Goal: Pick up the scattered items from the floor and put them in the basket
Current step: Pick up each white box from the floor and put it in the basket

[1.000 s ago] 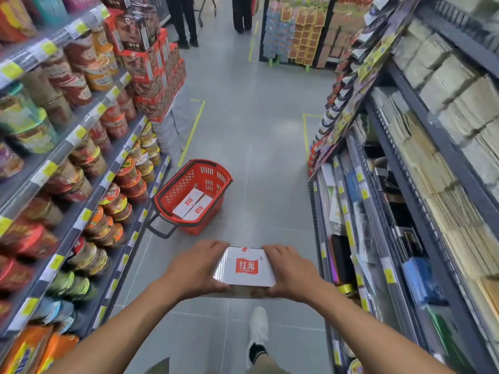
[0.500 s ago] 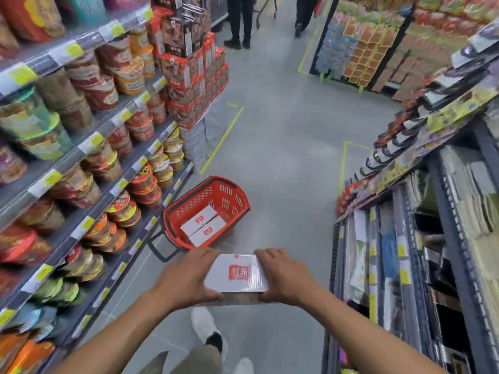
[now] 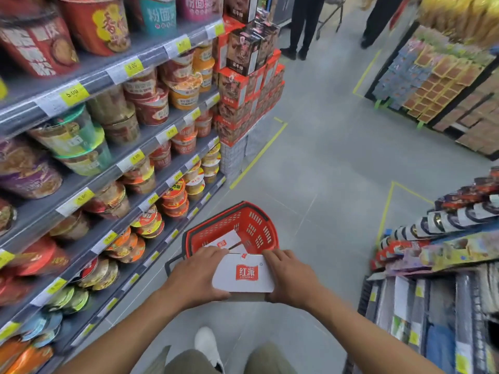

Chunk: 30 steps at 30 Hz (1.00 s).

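Head view, the only one: a grey tiled aisle (image 3: 337, 163) is running forward between the shelving on the left (image 3: 113, 168), stacked with noodle bowls, and the lower racks of packets on the right (image 3: 445, 238). Open floor is lying ahead and to the right of the red basket (image 3: 266, 225), with yellow tape lines marking it near a tower of boxed goods (image 3: 248, 85) at the left shelf's far end. Two people's legs (image 3: 302, 28) are showing at the far end of the aisle, well apart from the hands.

The basket is sitting on the floor close to the foot of the left shelving, its black handle (image 3: 172, 261) lying toward the camera. At least one white box with a red logo (image 3: 225, 240) is lying inside it.

Both hands are gripping a white box with a red logo (image 3: 244, 273), held level just at the basket's near rim. The left hand (image 3: 194, 279) is clasping the box's left edge, fingers curled over the top and thumb at the near corner. The right hand (image 3: 290, 279) is clasping the right edge likewise, fingers wrapped over the far corner. A white shoe (image 3: 206, 344) is showing on the floor below the forearms.
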Each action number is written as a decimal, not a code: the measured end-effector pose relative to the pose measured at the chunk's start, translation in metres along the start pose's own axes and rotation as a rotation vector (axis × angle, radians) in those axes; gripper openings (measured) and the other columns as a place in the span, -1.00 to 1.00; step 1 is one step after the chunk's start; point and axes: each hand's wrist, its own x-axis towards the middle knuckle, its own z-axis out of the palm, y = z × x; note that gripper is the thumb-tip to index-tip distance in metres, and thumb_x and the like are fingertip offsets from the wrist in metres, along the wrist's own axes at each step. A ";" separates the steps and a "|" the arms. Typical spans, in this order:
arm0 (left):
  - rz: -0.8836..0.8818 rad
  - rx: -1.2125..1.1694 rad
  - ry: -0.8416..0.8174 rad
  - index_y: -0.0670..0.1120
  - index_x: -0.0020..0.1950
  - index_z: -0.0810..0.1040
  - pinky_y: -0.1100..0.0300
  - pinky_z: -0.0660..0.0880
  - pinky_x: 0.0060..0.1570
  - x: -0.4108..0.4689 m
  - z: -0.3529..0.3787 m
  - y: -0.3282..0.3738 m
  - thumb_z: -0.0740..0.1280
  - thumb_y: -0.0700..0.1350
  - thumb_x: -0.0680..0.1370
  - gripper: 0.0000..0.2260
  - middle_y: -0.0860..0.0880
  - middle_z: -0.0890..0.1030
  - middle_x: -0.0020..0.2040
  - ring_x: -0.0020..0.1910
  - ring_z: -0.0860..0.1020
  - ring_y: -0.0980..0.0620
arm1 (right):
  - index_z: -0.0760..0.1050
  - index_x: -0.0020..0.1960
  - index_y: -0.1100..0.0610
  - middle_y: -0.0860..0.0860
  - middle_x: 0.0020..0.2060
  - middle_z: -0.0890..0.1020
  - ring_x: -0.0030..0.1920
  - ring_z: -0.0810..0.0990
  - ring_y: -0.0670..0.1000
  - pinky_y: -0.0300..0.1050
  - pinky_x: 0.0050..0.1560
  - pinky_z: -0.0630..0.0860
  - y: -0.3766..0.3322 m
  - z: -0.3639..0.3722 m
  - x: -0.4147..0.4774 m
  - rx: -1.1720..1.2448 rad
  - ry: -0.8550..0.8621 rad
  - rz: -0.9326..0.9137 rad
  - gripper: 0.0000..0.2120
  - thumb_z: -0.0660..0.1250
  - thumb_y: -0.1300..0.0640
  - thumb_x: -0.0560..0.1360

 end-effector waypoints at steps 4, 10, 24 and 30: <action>-0.059 -0.020 0.025 0.16 0.54 0.17 0.03 0.52 0.19 0.026 -0.004 -0.017 0.38 0.42 0.33 -0.14 0.17 0.33 0.47 0.44 0.30 0.13 | 0.14 0.56 -0.05 -0.09 0.45 0.38 0.41 0.36 0.03 0.08 0.15 0.59 0.012 -0.007 0.048 -0.013 -0.029 -0.075 -0.07 0.51 -0.27 0.35; -0.212 -0.081 0.026 0.16 0.52 0.19 0.03 0.52 0.23 0.069 0.007 -0.029 0.38 0.47 0.31 -0.12 0.17 0.36 0.44 0.39 0.35 0.14 | 0.16 0.52 -0.07 -0.08 0.42 0.39 0.37 0.40 0.06 0.11 0.10 0.61 0.041 -0.012 0.119 -0.068 -0.081 -0.190 -0.10 0.44 -0.38 0.35; -0.517 -0.174 0.069 0.11 0.51 0.14 0.17 0.53 0.13 0.179 0.065 -0.039 0.42 0.32 0.39 -0.19 0.15 0.32 0.45 0.41 0.32 0.11 | -0.02 0.65 -0.01 -0.03 0.56 0.24 0.55 0.22 0.11 0.18 0.26 0.55 0.109 0.006 0.272 -0.175 -0.306 -0.377 -0.06 0.43 -0.20 0.47; -0.574 -0.183 0.044 0.03 0.49 0.22 0.19 0.54 0.13 0.213 0.113 -0.070 0.43 0.28 0.40 -0.23 0.08 0.36 0.42 0.40 0.35 0.05 | 0.03 0.63 0.00 -0.03 0.52 0.27 0.51 0.23 0.09 0.13 0.28 0.55 0.117 0.053 0.317 -0.195 -0.379 -0.373 -0.15 0.41 -0.11 0.50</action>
